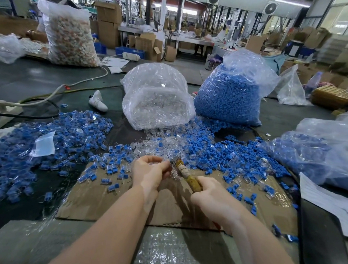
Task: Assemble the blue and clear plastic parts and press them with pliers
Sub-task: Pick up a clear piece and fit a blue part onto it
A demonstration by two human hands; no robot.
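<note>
The right hand [212,197] grips the pliers [184,171] by their yellowed handles. The left hand [149,172] curls its fingers at the pliers' tip, seemingly pinching a small clear piece, too blurred to confirm. Loose blue parts [214,152] and clear parts [148,145] lie just beyond on the cardboard [95,200].

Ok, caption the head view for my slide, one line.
Left hand holds a small part at the nose of pliers gripped by the right hand, amid loose blue and clear pieces on cardboard.
</note>
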